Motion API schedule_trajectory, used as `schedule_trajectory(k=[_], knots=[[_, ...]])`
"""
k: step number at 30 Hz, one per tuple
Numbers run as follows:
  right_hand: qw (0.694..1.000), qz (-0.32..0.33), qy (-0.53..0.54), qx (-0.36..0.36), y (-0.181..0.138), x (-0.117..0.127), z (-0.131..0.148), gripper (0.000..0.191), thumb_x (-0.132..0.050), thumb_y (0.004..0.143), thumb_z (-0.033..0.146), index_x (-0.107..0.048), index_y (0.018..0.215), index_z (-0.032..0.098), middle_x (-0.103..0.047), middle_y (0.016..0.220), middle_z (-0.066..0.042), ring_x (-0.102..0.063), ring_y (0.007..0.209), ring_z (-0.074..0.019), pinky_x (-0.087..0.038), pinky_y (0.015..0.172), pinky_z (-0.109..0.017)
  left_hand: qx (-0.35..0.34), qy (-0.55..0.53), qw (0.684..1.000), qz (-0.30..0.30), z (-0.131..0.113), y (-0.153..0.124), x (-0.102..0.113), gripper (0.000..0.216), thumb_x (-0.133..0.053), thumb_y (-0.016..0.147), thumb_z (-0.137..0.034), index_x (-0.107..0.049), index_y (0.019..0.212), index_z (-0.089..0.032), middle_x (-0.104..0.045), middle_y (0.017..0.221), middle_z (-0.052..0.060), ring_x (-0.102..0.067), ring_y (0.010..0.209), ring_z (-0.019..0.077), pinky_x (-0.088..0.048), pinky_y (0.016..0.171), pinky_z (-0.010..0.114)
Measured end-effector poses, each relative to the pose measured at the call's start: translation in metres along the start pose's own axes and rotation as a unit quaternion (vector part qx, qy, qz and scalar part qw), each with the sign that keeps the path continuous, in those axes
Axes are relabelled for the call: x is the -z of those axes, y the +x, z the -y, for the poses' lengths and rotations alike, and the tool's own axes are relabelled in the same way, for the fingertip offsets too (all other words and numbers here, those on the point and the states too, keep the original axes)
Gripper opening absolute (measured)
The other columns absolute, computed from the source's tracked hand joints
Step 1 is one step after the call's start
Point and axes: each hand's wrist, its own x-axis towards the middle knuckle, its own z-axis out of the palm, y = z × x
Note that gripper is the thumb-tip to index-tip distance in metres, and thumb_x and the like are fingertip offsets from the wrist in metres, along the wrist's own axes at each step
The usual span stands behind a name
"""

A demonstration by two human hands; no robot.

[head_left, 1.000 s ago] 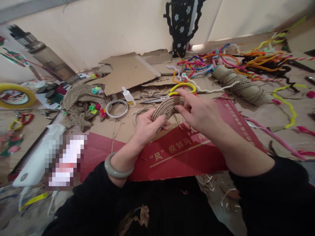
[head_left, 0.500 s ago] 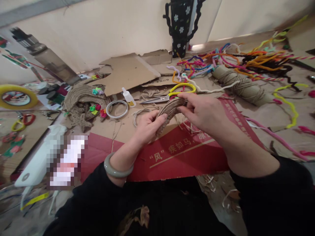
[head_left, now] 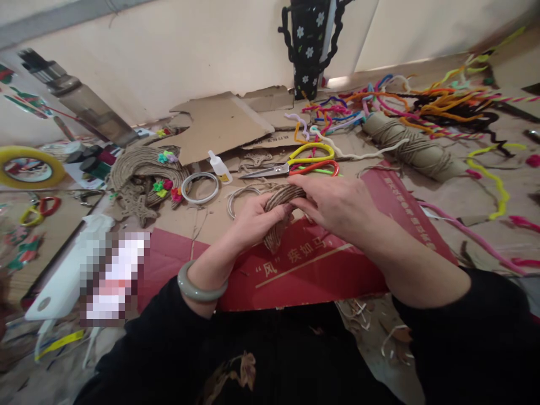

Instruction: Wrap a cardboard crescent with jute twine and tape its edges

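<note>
Both my hands grip a curved piece wrapped in jute twine (head_left: 282,198) above a red cardboard sheet (head_left: 320,264) with white characters. My left hand (head_left: 253,220), with a pale green bangle (head_left: 198,286) on the wrist, pinches the lower end. My right hand (head_left: 335,203) closes over the upper end with the fingers curled round it. Scissors (head_left: 295,166) with yellow and red handles lie just beyond my hands.
A small glue bottle (head_left: 220,165), a white ring (head_left: 199,187), a twine-wrapped moon shape with bright flowers (head_left: 145,169), a twine spool (head_left: 411,147), a heap of coloured pipe cleaners (head_left: 422,104), brown cardboard pieces (head_left: 219,121), a black flowered cup (head_left: 310,45) and yellow tape (head_left: 27,165) lie around.
Both hands have lowered the twine piece toward me and tilted it, so the scissors' handles now show behind them. The right hand has closed further over its upper end.
</note>
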Motion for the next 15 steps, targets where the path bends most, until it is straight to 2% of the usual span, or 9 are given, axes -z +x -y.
schedule_trajectory(k=[3, 6, 9, 15], knots=[[1.000, -0.022, 0.004, 0.004, 0.0002, 0.0004, -0.0018, 0.023, -0.055, 0.093, 0.029, -0.066, 0.110, 0.017, -0.076, 0.086, -0.005, -0.069, 0.076, -0.0186, -0.043, 0.063, -0.029, 0.021, -0.039, 0.999, -0.032, -0.0002, -0.0002, -0.0011, 0.032, -0.071, 0.075, -0.045, -0.060, 0.075, -0.015, -0.062, 0.062, 0.000, -0.055, 0.051, 0.0089, -0.043, 0.047, 0.021], [0.999, -0.029, 0.001, 0.016, 0.0014, 0.0026, -0.0017, 0.018, -0.052, 0.095, 0.028, -0.068, 0.096, 0.020, -0.075, 0.084, -0.004, -0.068, 0.077, -0.0172, -0.044, 0.065, -0.028, 0.039, -0.090, 0.993, -0.059, -0.0010, 0.0001, -0.0023, 0.035, -0.075, 0.069, -0.045, -0.059, 0.077, -0.015, -0.062, 0.061, 0.000, -0.058, 0.052, 0.0104, -0.047, 0.047, 0.022], [0.999, -0.035, -0.010, 0.028, 0.0030, 0.0043, -0.0013, 0.024, -0.048, 0.097, 0.028, -0.067, 0.084, 0.020, -0.073, 0.078, -0.004, -0.065, 0.074, -0.0162, -0.044, 0.066, -0.029, 0.042, -0.112, 0.989, -0.083, -0.0023, 0.0001, -0.0034, 0.036, -0.078, 0.066, -0.043, -0.059, 0.077, -0.015, -0.063, 0.060, 0.000, -0.059, 0.051, 0.0108, -0.049, 0.046, 0.022], [0.997, -0.065, -0.031, 0.040, 0.0041, 0.0025, -0.0020, 0.025, -0.048, 0.095, 0.024, -0.066, 0.079, 0.019, -0.072, 0.074, -0.004, -0.063, 0.069, -0.0152, -0.043, 0.063, -0.028, 0.048, -0.123, 0.988, -0.084, -0.0034, -0.0007, -0.0053, 0.037, -0.079, 0.064, -0.044, -0.059, 0.076, -0.015, -0.064, 0.059, 0.000, -0.059, 0.050, 0.0107, -0.049, 0.045, 0.021]])
